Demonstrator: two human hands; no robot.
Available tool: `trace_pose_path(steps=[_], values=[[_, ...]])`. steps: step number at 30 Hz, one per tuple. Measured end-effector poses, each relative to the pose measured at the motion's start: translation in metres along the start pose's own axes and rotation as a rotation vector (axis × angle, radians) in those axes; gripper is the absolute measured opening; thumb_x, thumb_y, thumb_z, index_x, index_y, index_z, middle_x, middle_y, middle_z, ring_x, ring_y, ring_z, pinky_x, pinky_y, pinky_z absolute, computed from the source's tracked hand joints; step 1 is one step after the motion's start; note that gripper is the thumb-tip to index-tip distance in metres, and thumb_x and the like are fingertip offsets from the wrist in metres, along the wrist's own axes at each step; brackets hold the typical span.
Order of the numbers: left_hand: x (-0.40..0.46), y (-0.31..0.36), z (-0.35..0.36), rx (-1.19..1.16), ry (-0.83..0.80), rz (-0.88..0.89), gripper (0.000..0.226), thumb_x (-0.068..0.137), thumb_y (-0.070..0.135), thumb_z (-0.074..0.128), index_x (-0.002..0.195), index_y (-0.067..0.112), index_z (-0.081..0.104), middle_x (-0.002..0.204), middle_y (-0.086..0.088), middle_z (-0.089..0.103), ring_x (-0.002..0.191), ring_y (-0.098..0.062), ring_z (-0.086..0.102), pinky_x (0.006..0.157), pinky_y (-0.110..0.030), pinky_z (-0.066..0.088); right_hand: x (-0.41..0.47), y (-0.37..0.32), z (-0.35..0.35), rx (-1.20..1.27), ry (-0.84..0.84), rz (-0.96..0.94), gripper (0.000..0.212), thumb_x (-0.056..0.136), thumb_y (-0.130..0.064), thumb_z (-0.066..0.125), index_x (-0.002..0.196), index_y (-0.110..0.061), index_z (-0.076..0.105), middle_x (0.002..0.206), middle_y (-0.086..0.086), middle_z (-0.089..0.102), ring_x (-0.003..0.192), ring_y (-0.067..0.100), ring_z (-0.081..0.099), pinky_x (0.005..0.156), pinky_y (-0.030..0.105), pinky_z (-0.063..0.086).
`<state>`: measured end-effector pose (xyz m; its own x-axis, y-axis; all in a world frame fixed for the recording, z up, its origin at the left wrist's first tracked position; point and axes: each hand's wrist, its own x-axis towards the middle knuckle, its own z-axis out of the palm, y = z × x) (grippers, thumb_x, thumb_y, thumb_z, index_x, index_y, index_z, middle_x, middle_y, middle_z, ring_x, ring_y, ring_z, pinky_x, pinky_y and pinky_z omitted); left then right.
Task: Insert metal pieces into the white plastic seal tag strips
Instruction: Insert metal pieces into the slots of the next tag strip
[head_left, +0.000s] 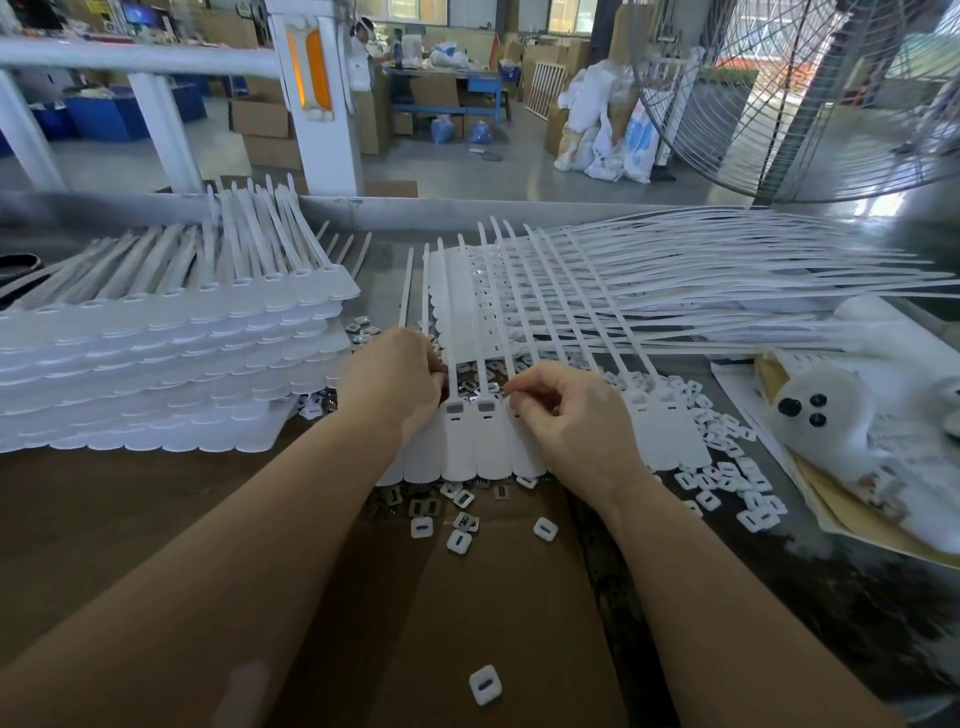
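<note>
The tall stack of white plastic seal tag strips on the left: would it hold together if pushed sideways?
Probably not. The tall stack of white plastic seal tag strips is loose, smooth-looking layers already stepped unevenly, so layers would likely slide. Its thin tails look floppy.

Cardboard-topped table bears tag strips, stacked strips, scattered metal pieces.

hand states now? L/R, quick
Left hand: fingers curled at the left edge of the seal tag strip; what it holds, if anything, is hidden.
Right hand: fingers pinched at a tag head, apparently on a small piece; piece itself not visible.
</note>
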<state>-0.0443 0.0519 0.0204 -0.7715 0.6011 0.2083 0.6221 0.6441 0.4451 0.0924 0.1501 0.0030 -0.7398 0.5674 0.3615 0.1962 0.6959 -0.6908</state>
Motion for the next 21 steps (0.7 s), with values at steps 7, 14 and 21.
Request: trace_pose_path(steps=[7, 14, 21], values=[[0.004, -0.003, 0.001, -0.219, 0.062, -0.071, 0.009, 0.09, 0.017, 0.06, 0.088, 0.013, 0.068, 0.073, 0.003, 0.058, 0.064, -0.011, 0.052, 0.061, -0.023, 0.041, 0.0, 0.0, 0.0, 0.007, 0.007, 0.003, 0.013, 0.087, -0.017, 0.06, 0.093, -0.022, 0.071, 0.082, -0.012, 0.066, 0.08, 0.005, 0.059, 0.075, 0.025, 0.049], [-0.003, 0.011, -0.007, -0.849, -0.001, -0.129, 0.01, 0.084, 0.01, 0.067, 0.075, 0.013, 0.065, 0.061, 0.002, 0.065, 0.054, -0.008, 0.058, 0.052, -0.022, 0.051, 0.001, 0.0, 0.0, 0.012, 0.015, 0.015, 0.013, 0.087, -0.018, 0.06, 0.092, -0.023, 0.071, 0.085, -0.011, 0.068, 0.082, 0.005, 0.06, 0.077, 0.024, 0.049], [-0.006, 0.016, -0.007, -1.075, -0.187, -0.179, 0.007, 0.083, -0.002, 0.064, 0.081, 0.004, 0.067, 0.067, -0.008, 0.065, 0.056, -0.008, 0.064, 0.056, -0.015, 0.052, 0.0, 0.0, -0.001, 0.038, 0.016, 0.016, 0.013, 0.086, -0.017, 0.061, 0.091, -0.023, 0.071, 0.083, -0.013, 0.067, 0.081, 0.003, 0.06, 0.076, 0.024, 0.048]])
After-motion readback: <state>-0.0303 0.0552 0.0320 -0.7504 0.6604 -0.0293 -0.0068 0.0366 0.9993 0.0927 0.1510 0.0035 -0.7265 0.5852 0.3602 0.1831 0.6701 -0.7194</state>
